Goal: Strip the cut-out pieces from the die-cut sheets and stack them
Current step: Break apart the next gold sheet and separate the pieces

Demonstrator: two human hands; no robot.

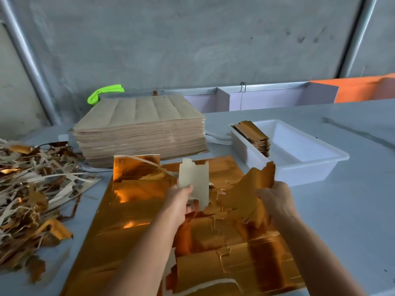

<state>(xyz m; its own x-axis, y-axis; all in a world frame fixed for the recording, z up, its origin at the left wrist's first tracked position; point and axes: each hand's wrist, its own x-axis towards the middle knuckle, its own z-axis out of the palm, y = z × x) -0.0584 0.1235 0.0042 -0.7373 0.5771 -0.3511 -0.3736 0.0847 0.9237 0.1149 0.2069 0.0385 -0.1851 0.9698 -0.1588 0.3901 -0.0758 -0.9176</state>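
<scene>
A shiny gold die-cut sheet (132, 212) lies on the table in front of me, partly torn through its middle. My left hand (179, 201) grips a cut-out piece (195, 180) held upright, its pale back side facing me. My right hand (275, 199) grips a gold piece (248, 191) lifted off the sheet's right part. A small stack of gold cut-outs (253, 133) stands in the left end of a white tray (316, 163) at the right.
A tall stack of sheets (139, 129), brown side up, sits behind the gold sheet. A heap of waste strips (32, 182) covers the table's left side. A green cloth (102, 92) lies behind the stack. A concrete wall rises beyond.
</scene>
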